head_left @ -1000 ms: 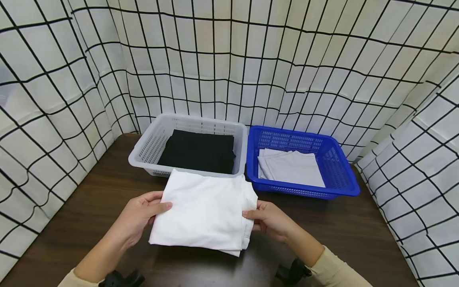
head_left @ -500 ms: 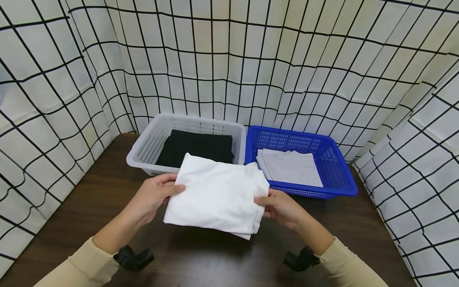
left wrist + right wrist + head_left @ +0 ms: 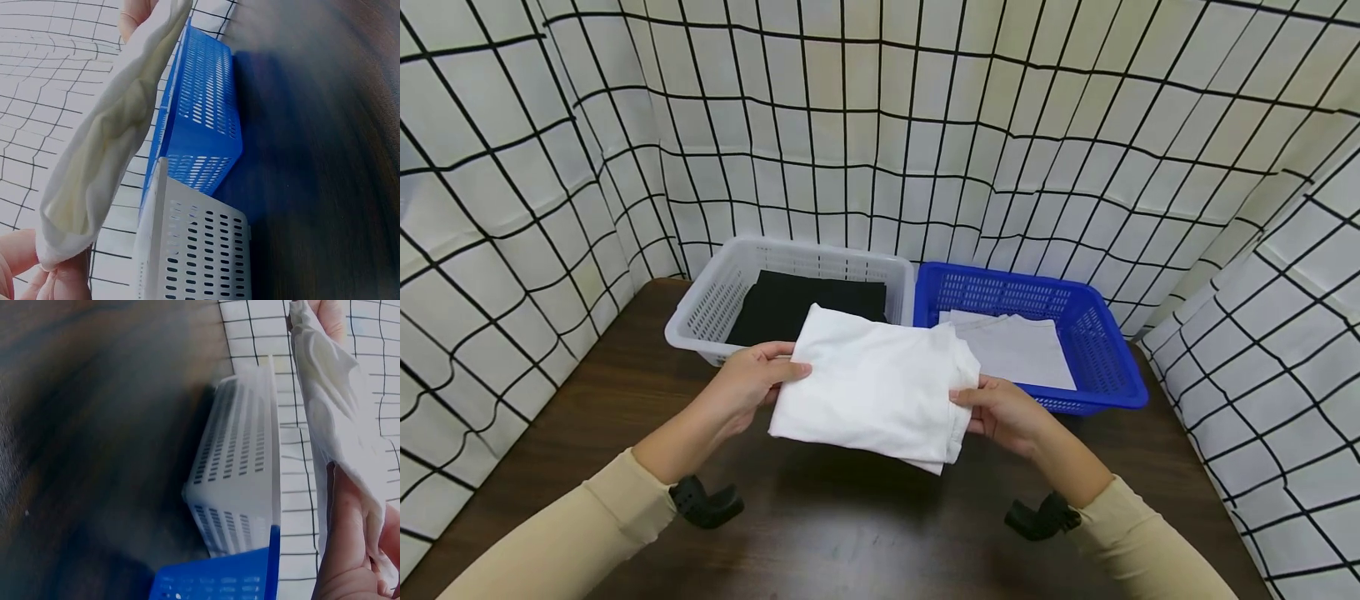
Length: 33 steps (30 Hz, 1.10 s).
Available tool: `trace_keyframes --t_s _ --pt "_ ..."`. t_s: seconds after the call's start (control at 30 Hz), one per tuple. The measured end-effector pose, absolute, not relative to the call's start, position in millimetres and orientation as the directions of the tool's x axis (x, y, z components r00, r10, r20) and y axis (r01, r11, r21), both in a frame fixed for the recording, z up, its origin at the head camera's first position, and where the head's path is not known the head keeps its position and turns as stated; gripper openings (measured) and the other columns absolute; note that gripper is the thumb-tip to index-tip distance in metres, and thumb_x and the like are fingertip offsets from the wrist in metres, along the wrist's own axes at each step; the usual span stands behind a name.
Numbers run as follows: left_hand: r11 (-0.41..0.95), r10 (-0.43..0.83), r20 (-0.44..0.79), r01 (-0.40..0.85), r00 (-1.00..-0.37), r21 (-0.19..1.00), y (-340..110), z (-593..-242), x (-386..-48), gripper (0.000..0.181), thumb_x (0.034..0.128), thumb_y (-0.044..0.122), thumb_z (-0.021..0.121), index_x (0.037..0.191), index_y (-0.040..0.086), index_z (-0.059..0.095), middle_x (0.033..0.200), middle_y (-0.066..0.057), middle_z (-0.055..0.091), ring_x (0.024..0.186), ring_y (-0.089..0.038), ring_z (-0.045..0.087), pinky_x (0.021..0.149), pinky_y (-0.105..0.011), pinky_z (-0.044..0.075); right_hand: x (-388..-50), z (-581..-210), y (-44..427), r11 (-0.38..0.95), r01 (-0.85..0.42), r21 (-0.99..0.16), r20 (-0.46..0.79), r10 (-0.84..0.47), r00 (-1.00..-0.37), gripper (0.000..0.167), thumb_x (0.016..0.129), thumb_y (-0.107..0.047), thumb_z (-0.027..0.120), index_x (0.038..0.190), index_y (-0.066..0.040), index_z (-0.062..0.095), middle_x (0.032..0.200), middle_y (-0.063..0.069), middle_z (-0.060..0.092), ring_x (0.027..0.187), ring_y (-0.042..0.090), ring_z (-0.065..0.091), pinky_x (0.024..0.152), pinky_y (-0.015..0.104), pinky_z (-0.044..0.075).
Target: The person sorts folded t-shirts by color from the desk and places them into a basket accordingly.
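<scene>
A folded white cloth garment (image 3: 872,383) is held up off the table in both hands. My left hand (image 3: 752,379) pinches its left edge, thumb on top and fingers beneath. On the right edge, my right hand (image 3: 1003,412) grips it the same way. Both wrist views show the folded layers edge-on, with the cloth (image 3: 112,125) raised above the table. Behind it stands a white basket (image 3: 700,337) holding folded black cloth (image 3: 805,296), partly hidden by the garment. To its right is a blue basket (image 3: 1105,350) with folded white cloth (image 3: 1018,346) inside.
Under the hands lies a dark brown wooden table (image 3: 865,533). White sheeting with a black grid (image 3: 820,125) encloses the back and both sides. A black wrist mount (image 3: 707,504) sits on the left sleeve, and another mount (image 3: 1041,517) on the right.
Both hands have carried the folded white garment up and to the right, away from the table's front. It now overlaps the front of both baskets in the head view.
</scene>
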<state>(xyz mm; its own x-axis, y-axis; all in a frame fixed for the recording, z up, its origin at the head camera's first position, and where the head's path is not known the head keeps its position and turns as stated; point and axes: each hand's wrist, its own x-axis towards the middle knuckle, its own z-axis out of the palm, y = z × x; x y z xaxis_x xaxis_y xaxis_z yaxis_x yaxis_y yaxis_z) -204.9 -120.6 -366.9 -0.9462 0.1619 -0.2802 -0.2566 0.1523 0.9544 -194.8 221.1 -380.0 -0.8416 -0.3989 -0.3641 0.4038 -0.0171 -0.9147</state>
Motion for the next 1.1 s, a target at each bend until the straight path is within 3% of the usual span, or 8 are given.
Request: trace_keyframes --t_s 0.33,0.57,0.83,1.1 --pt "0.104 0.142 -0.321 -0.308 -0.936 0.946 -99.8 -364.9 -230.8 0.050 0.0942 0.013 0.067 0.140 0.000 0.051 0.127 -0.015 0.063 0.085 -0.010 0.069 0.077 -0.027 0.060 -214.3 -375.1 235.1 -0.015 0.405 -0.914 -0.373 -0.361 -0.855 0.033 0.101 -0.004 0.051 0.133 0.001 0.048 0.096 -0.005 0.073 0.087 0.008 0.072 0.081 0.024 0.060" --pt "0.081 0.138 -0.360 -0.352 -0.923 0.933 -88.9 -364.6 -251.0 0.050 0.0937 0.010 0.067 0.141 0.003 0.051 0.124 -0.011 0.064 0.081 -0.007 0.069 0.074 -0.024 0.060 -226.1 -372.9 244.5 -0.036 0.419 -0.907 -0.383 -0.341 -0.858 0.026 0.102 -0.005 0.048 0.128 -0.003 0.048 0.094 -0.006 0.073 0.087 0.007 0.072 0.080 0.023 0.060" --pt "0.103 0.142 -0.369 -0.357 -0.919 0.929 -78.1 -359.8 -263.1 0.049 0.0945 0.011 0.066 0.141 0.006 0.052 0.132 -0.013 0.061 0.084 -0.009 0.069 0.074 -0.025 0.060 -236.9 -373.6 254.0 -0.054 0.438 -0.897 -0.399 -0.326 -0.857 0.021 0.103 -0.005 0.047 0.124 -0.005 0.049 0.093 -0.005 0.073 0.085 0.007 0.072 0.078 0.023 0.060" --pt "0.107 0.146 -0.352 -0.339 -0.924 0.935 -65.1 -349.9 -279.1 0.048 0.0955 0.011 0.066 0.142 0.009 0.052 0.134 -0.012 0.061 0.094 -0.014 0.069 0.085 -0.033 0.060 -247.4 -361.8 264.7 -0.063 0.433 -0.899 -0.392 -0.322 -0.862 0.025 0.104 -0.005 0.047 0.129 -0.005 0.045 0.095 -0.005 0.074 0.087 0.008 0.073 0.080 0.023 0.060"
